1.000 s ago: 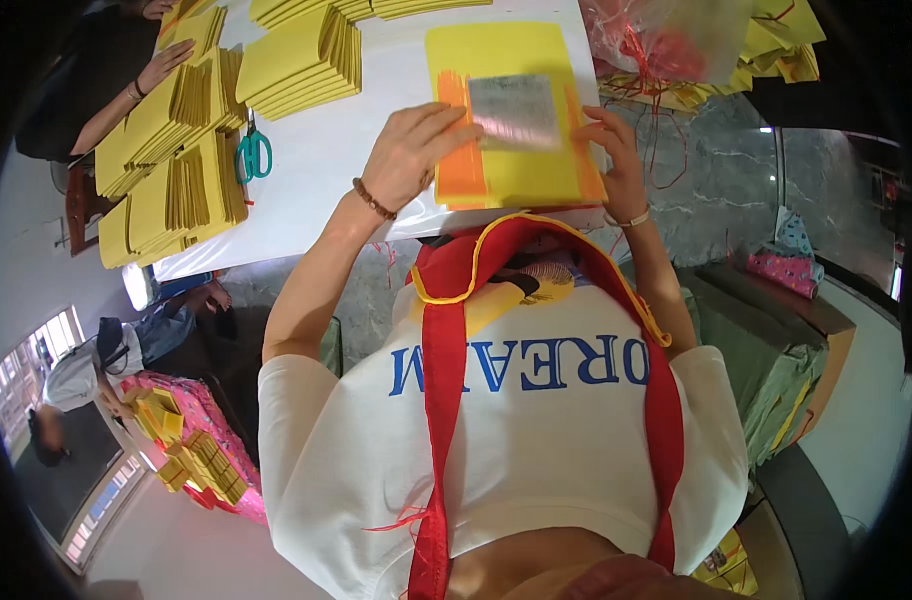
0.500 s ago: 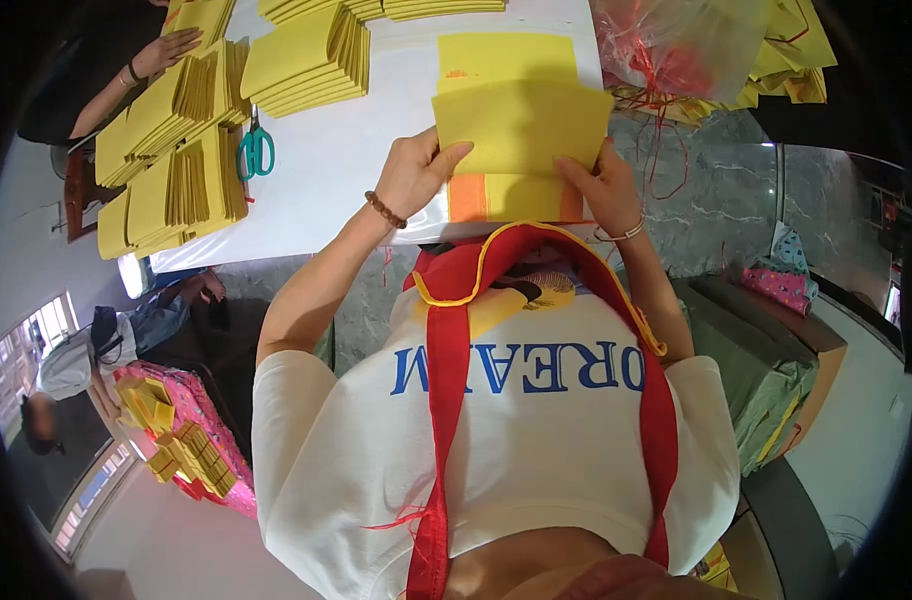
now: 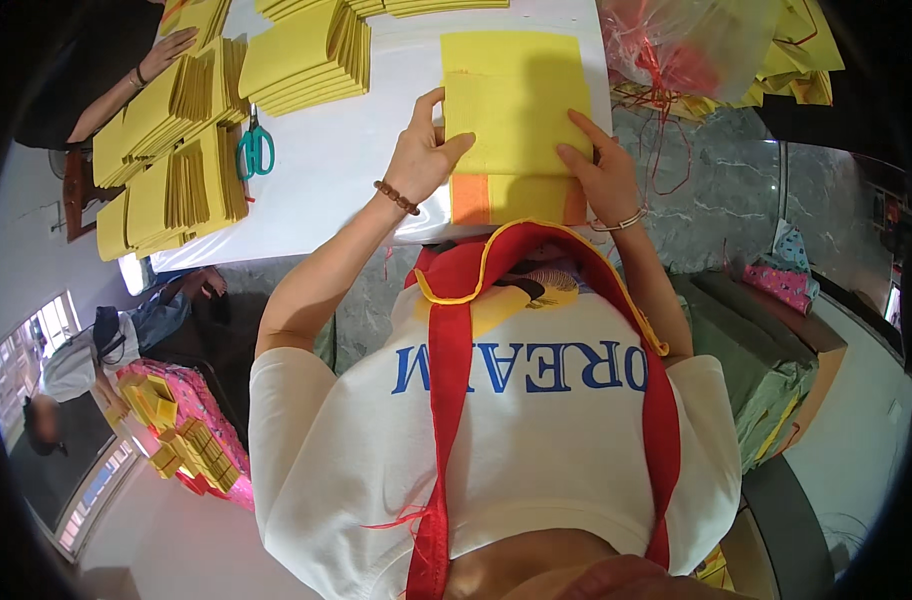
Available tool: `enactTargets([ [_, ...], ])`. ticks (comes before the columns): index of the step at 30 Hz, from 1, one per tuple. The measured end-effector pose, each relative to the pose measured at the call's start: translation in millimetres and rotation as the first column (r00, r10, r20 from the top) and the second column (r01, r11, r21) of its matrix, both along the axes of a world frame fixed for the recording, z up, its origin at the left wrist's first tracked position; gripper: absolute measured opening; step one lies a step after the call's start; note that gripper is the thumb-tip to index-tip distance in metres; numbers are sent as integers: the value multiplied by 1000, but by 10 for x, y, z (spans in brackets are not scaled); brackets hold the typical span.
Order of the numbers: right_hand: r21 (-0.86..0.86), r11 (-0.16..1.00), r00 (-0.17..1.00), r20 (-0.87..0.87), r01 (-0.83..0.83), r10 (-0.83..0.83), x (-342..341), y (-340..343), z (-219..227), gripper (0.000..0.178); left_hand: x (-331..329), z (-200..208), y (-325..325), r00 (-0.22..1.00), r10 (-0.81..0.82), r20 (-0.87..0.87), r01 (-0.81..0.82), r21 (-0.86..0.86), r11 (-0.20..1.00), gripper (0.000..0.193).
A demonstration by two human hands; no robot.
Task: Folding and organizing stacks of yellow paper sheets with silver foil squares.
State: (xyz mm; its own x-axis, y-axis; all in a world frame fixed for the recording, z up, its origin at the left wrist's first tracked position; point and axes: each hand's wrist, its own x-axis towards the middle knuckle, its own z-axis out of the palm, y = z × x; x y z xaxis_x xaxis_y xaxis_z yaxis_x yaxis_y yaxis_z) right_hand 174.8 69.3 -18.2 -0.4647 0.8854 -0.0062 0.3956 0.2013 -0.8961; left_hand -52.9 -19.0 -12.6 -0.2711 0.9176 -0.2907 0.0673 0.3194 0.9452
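Note:
In front of me a yellow paper sheet (image 3: 511,125) lies flat on a longer yellow paper piece (image 3: 536,52) with orange patches near its front end. My left hand (image 3: 423,160) is at the sheet's left edge, fingers apart, its thumb tip over the paper. On the right edge rests my right hand (image 3: 604,178), open, with index finger and thumb spread on top of the sheet. Further left on the table are stacks of folded yellow paper (image 3: 306,60) and more stacks (image 3: 181,190). Green-handled scissors (image 3: 255,150) lie beside them.
The white-covered table (image 3: 336,190) ends just before my red apron (image 3: 451,350). Another person's hand (image 3: 166,52) touches stacks at the far left. A clear plastic bag (image 3: 676,45) with red strings stands at the right. A green-wrapped bundle (image 3: 746,370) is behind me on the right.
The yellow sheet, held raised and tilted in both hands before, is now flat on the longer piece. My hands have loosened; the right fingers moved from its edge onto its top.

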Motion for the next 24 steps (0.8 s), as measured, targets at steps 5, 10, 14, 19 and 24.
enactTargets([
  [5, -23, 1000, 999, 44, -1, 2, -9, 15, 51, 46, -32, 275, 23, 958, -62, -281, 32, -110, 993, 65],
  [10, -40, 999, 998, 62, -5, 7, -21, 5, 56, 46, 156, 368, 44, 458, 54, -887, 408, 264, 874, 64],
  [14, -11, 1000, 999, 32, 1, -1, -42, -4, 63, 46, 392, 220, 51, 350, -148, -925, 655, 129, 745, 65],
  [19, -68, 998, 997, 78, -18, 23, -19, 3, 60, 47, 398, 53, 42, 265, -194, -945, 657, 30, 753, 68],
  [24, 596, 782, 920, 384, -180, -81, 91, -277, 165, 56, 398, 23, 49, 265, -209, -941, 655, 17, 755, 68],
])
